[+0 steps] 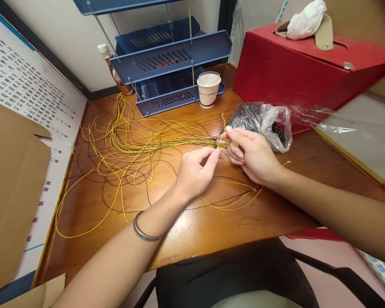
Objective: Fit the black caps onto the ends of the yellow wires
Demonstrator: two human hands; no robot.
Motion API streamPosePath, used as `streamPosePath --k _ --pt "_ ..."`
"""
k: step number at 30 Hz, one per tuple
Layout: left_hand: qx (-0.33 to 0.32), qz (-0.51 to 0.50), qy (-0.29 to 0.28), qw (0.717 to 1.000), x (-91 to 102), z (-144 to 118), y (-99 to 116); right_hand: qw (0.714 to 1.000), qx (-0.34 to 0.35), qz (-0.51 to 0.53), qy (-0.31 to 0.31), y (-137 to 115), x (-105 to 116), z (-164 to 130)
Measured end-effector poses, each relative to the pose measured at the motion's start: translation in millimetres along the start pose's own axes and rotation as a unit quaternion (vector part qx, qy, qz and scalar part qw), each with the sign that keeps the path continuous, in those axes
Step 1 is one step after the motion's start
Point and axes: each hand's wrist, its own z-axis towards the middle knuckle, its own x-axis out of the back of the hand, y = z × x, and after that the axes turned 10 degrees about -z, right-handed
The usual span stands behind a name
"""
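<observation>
Thin yellow and dark wires (137, 147) spread in loose loops over the wooden table, drawing together into a bundle near my fingertips. My left hand (197, 171) is closed in a pinch on a small black piece (215, 145) with a yellow wire at it. Just right of it and slightly higher, my right hand (248, 152) pinches a thin wire (223, 122) between thumb and forefinger, its other fingers curled. The exact contact at the fingertips is too small to make out. Behind my right hand lies a clear plastic bag (259, 119) of small black pieces.
A paper cup (208, 92) stands beside a blue tiered rack (170, 60), with a bottle (115, 70) behind its left side. A red box (295, 68) fills the back right. Cardboard (16, 188) and a printed board (28, 77) line the left edge of the table (192, 239).
</observation>
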Motion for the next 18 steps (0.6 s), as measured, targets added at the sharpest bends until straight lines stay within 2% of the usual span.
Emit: streamPosePath --k 9,18 --pt "0.007 0.007 -0.005 1.000 0.6 0.5 2.6 0.998 -0.021 -0.055 -0.027 2.5 -1.3 -1.0" --pt "0.005 0.007 -0.002 1.000 0.0 0.5 1.3 0.999 -0.007 -0.011 0.042 -6.6 6.7 7.5"
